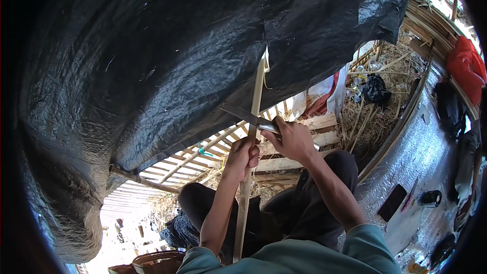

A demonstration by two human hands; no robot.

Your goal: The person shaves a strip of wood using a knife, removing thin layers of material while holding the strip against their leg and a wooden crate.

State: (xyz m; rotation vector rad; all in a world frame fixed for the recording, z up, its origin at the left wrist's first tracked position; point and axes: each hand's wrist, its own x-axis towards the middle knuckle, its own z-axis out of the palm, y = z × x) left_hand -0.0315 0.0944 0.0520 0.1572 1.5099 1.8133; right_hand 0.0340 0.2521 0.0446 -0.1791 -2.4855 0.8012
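A long, pale bamboo strip (245,200) runs from my lap up toward the black sheet, with a thin curl of shaving (267,68) at its far end. Wrapped round the strip at mid-length is my left hand (242,158). My right hand (292,140) grips the metal-looking handle of a knife (242,114) just above the left one. Its dark blade lies across the strip and points to the left. Where exactly the edge meets the bamboo is hard to make out.
A large black plastic sheet (167,66) hangs in front. Behind it lie wooden slats (289,164) and straw. To the right, a silvery mat (406,162) holds a dark phone (392,203) and small items. A red plastic bag (465,68) and stacked bamboo strips (431,20) stand farther right.
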